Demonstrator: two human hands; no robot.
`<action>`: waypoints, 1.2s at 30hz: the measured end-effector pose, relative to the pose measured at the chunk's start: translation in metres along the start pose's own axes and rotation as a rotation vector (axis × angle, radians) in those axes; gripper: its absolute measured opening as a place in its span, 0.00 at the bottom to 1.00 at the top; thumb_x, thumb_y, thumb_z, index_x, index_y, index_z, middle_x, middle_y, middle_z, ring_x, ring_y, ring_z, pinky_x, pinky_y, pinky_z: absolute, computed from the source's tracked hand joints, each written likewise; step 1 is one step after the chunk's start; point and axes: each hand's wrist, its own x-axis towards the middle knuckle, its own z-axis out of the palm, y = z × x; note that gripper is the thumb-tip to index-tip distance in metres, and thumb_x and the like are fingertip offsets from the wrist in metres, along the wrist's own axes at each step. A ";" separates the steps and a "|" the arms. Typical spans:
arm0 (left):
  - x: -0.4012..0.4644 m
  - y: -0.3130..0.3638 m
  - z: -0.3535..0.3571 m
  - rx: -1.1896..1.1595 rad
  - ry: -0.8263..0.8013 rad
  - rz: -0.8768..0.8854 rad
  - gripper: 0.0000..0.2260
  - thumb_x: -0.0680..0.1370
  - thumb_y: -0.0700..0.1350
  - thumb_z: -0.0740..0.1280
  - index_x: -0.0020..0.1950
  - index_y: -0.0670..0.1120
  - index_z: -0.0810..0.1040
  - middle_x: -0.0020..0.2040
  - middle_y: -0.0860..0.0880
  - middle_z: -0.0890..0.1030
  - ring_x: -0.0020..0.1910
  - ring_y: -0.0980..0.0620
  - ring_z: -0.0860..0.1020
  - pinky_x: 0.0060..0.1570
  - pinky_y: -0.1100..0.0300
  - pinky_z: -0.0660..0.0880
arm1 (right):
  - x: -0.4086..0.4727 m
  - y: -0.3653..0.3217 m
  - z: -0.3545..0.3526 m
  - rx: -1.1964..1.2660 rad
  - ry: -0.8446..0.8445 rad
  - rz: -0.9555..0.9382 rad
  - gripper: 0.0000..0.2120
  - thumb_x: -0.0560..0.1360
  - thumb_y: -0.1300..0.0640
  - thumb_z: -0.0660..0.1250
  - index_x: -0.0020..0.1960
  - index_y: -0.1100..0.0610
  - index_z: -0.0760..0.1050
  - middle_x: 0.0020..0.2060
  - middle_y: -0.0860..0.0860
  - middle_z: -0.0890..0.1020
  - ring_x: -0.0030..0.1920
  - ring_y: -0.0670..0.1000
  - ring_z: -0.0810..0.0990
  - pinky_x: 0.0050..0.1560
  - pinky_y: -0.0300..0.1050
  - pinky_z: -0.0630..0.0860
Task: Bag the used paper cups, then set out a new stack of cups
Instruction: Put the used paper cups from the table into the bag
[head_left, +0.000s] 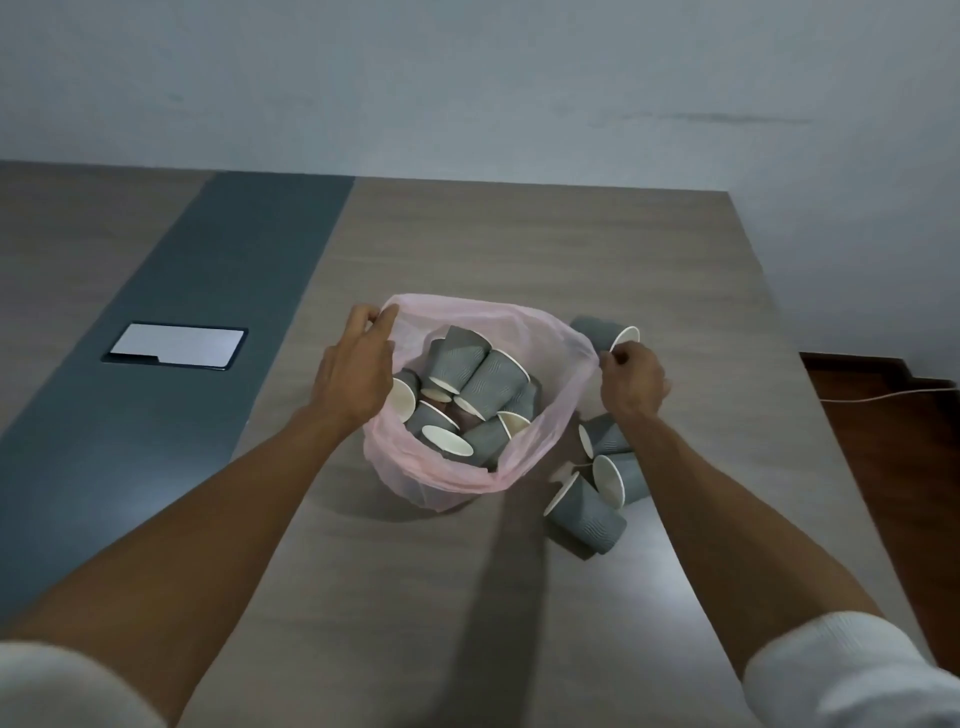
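Observation:
A thin pink plastic bag (415, 467) stands open in the middle of the wooden table, holding several grey paper cups (488, 376) with white insides. My left hand (358, 364) pinches the bag's left rim. On the opposite side, my right hand (631, 382) is closed on the right rim. Loose grey cups lie on the table to the right of the bag: one (602, 332) just beyond my right hand, and three more (592, 512) tipped over under my right forearm.
A dark tablet-like device with a pale screen (176, 345) lies on the table's dark grey strip (156, 415) at left. The table's right edge (831, 415) drops to a brown floor with a white cable (883, 397). A pale wall rises behind.

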 end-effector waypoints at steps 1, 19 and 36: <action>0.001 0.000 0.000 -0.012 -0.007 -0.002 0.21 0.84 0.41 0.60 0.77 0.49 0.64 0.67 0.47 0.67 0.46 0.38 0.79 0.49 0.44 0.79 | -0.005 -0.003 -0.006 0.079 0.036 -0.034 0.09 0.80 0.55 0.66 0.47 0.60 0.81 0.45 0.58 0.84 0.48 0.62 0.81 0.48 0.47 0.69; 0.014 -0.009 -0.009 -0.143 -0.052 0.046 0.22 0.84 0.42 0.59 0.79 0.48 0.63 0.68 0.48 0.67 0.50 0.43 0.78 0.51 0.51 0.76 | -0.143 -0.075 0.054 0.300 -0.260 -0.490 0.08 0.79 0.54 0.68 0.51 0.59 0.80 0.46 0.50 0.79 0.38 0.49 0.77 0.44 0.47 0.77; -0.022 0.030 0.006 -0.143 0.002 -0.079 0.27 0.80 0.42 0.65 0.78 0.50 0.64 0.70 0.44 0.64 0.52 0.34 0.79 0.59 0.42 0.76 | -0.105 0.085 -0.038 -0.264 -0.318 -0.026 0.24 0.77 0.39 0.65 0.66 0.51 0.71 0.60 0.56 0.74 0.57 0.62 0.79 0.56 0.56 0.78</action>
